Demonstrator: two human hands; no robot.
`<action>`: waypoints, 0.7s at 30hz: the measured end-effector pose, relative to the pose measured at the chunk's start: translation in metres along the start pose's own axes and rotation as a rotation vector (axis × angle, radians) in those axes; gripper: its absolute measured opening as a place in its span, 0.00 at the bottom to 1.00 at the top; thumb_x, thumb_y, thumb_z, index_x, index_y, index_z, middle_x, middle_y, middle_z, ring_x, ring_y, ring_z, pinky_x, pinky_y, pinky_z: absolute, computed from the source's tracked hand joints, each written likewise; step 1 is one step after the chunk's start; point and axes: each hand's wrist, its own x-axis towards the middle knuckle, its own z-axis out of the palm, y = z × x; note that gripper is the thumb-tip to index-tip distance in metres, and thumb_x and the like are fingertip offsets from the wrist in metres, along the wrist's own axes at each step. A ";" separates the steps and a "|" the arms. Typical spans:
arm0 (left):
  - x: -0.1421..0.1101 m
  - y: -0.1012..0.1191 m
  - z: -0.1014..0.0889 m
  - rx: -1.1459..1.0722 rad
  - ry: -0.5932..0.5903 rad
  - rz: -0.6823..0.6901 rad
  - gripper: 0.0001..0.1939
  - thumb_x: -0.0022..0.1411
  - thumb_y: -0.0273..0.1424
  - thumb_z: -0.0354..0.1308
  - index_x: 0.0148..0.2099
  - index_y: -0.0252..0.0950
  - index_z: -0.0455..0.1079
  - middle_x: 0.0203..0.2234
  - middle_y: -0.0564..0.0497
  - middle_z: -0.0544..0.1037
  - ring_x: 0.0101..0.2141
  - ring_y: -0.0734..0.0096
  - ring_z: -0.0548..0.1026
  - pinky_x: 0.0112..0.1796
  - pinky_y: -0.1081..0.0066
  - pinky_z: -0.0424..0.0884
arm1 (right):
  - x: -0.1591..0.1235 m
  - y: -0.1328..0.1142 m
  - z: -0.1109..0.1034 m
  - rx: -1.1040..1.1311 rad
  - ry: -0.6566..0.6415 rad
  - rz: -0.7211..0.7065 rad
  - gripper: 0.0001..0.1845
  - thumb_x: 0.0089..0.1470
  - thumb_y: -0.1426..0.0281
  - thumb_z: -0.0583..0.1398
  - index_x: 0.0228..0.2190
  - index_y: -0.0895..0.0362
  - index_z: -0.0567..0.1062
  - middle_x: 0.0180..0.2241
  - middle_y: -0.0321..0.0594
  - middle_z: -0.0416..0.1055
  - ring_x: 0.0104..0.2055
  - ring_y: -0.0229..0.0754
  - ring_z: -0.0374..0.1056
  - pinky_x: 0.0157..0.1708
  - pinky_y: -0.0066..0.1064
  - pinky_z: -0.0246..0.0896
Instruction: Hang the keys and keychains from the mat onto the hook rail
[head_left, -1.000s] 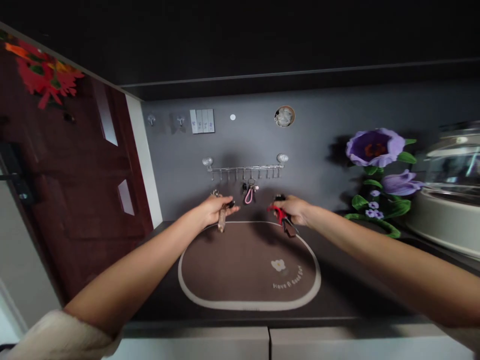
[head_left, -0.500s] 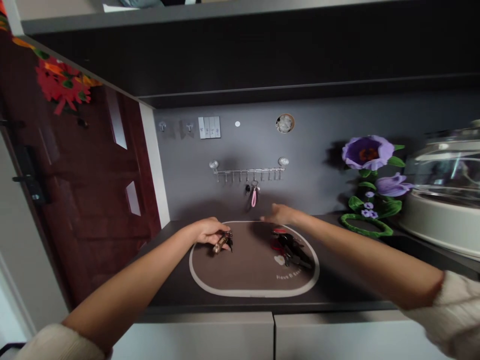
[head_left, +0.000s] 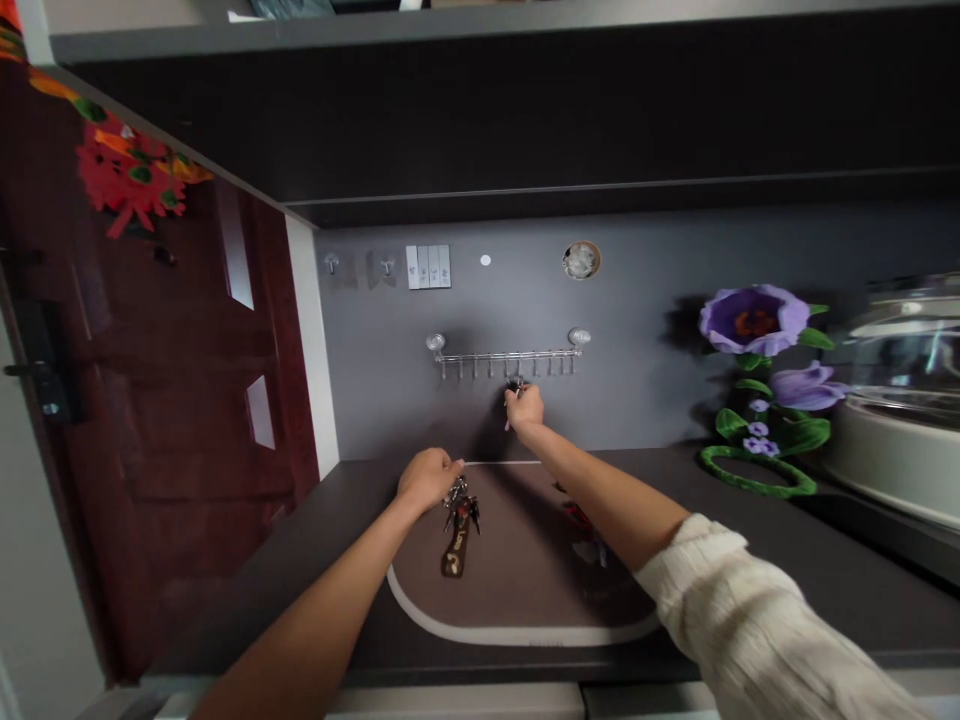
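Observation:
My left hand (head_left: 430,478) is closed on the ring end of a bunch of keys (head_left: 459,505) over the left part of the brown mat (head_left: 510,590). A dark brown lettered key fob (head_left: 454,552) hangs down from that bunch. Up at the wall, my right hand (head_left: 526,405) pinches the keys with a pink strap (head_left: 508,425) just below the metal hook rail (head_left: 510,357). My fingers hide most of these keys, and I cannot tell whether their ring is still on a hook. Partly behind my right forearm, a red and black bunch of keys (head_left: 581,520) lies on the mat.
Purple felt flowers (head_left: 757,320) with a green ring base stand at the right, beside a white appliance (head_left: 892,440) with a clear cover. A dark shelf (head_left: 480,110) overhangs the counter (head_left: 322,560). A dark red door (head_left: 202,400) is at the left.
My right hand has moved up and left from above the mat to the keys with the pink strap. In my left hand, the bunch has turned and its brown fob hangs down.

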 end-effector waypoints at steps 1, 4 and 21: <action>0.001 -0.002 0.002 0.008 0.019 0.019 0.18 0.54 0.42 0.47 0.30 0.33 0.70 0.20 0.48 0.73 0.23 0.75 0.70 0.25 0.77 0.60 | 0.000 -0.003 -0.006 -0.022 -0.020 -0.039 0.11 0.44 0.68 0.52 0.31 0.59 0.67 0.19 0.38 0.68 0.22 0.36 0.65 0.25 0.24 0.57; 0.002 -0.006 0.006 -0.029 0.053 0.086 0.16 0.53 0.39 0.48 0.29 0.34 0.70 0.21 0.48 0.73 0.24 0.75 0.69 0.26 0.77 0.58 | 0.005 -0.014 -0.024 -0.058 -0.097 -0.066 0.09 0.43 0.68 0.52 0.21 0.60 0.69 0.13 0.38 0.64 0.21 0.37 0.64 0.24 0.24 0.57; -0.003 -0.018 0.011 -0.143 0.104 0.141 0.10 0.51 0.34 0.51 0.29 0.34 0.69 0.24 0.48 0.73 0.27 0.71 0.68 0.27 0.75 0.57 | -0.066 -0.021 -0.059 -0.436 -0.795 -0.161 0.13 0.43 0.72 0.54 0.11 0.61 0.65 0.08 0.40 0.59 0.15 0.36 0.60 0.17 0.27 0.54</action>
